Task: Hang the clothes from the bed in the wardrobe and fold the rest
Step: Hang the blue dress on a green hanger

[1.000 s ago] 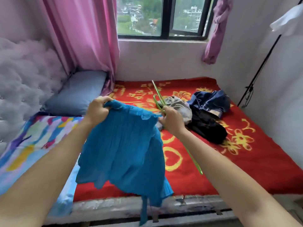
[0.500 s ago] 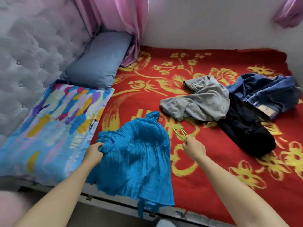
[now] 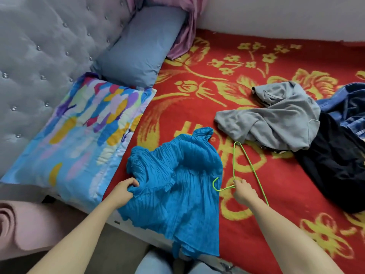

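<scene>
Here the left hand (image 3: 122, 192) grips the blue garment (image 3: 175, 186); the right hand (image 3: 243, 191) pinches the green hanger (image 3: 249, 165) beside it.

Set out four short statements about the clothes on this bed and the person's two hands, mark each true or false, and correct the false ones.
1. The left hand grips the blue crinkled fabric garment. True.
2. The right hand holds a red plastic hanger. False: it holds a thin green wire hanger.
3. The grey hooded cotton top touches the black fabric garment. True.
4. The multicoloured patterned pillow lies on top of the blue garment. False: the pillow lies to the garment's left, with a strip of red flowered blanket between them.
</scene>
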The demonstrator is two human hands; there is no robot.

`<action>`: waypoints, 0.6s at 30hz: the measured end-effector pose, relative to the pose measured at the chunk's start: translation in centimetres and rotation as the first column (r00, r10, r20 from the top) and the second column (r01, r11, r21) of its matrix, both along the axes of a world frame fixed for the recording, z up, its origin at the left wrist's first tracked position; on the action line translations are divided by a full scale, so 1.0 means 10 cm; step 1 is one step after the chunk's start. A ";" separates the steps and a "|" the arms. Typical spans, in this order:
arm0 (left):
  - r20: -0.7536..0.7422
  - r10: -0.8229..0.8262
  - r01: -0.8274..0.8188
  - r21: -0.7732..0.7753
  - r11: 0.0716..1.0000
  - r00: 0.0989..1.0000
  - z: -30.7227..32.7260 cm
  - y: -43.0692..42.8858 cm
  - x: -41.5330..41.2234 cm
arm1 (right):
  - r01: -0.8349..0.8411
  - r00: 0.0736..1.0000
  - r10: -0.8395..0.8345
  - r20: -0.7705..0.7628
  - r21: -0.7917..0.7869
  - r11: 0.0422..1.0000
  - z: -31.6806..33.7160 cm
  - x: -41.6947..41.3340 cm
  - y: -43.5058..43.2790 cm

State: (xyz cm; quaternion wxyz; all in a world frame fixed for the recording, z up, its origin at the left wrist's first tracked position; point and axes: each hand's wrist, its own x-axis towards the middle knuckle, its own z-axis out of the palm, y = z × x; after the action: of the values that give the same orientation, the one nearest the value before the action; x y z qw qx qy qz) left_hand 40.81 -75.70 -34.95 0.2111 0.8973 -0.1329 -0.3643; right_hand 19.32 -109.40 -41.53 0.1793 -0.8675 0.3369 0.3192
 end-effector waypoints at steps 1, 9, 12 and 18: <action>-0.023 -0.009 0.009 0.002 1.000 1.000 -0.02 0.02 0.02 | -0.013 1.000 0.013 0.014 0.012 1.000 0.01 0.10 0.05; -0.155 -0.098 0.133 0.229 0.964 0.983 -0.39 0.26 0.37 | -0.140 0.986 0.133 0.102 0.065 0.988 0.13 1.12 0.59; -0.187 -0.033 0.088 0.291 0.953 0.982 -0.59 0.40 0.59 | -0.161 0.981 0.156 0.112 0.033 0.986 0.10 1.57 0.79; -0.052 0.099 -0.083 0.258 0.963 0.994 -0.91 0.44 1.13 | -0.219 0.968 0.223 0.113 -0.048 0.974 -0.11 2.43 1.00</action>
State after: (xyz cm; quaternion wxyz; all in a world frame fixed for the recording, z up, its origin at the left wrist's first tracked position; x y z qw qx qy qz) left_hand 52.07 -71.32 -44.10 0.1146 0.9100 -0.0368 -0.3968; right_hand 43.57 -99.44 -42.67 0.1469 -0.9199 0.2323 0.2796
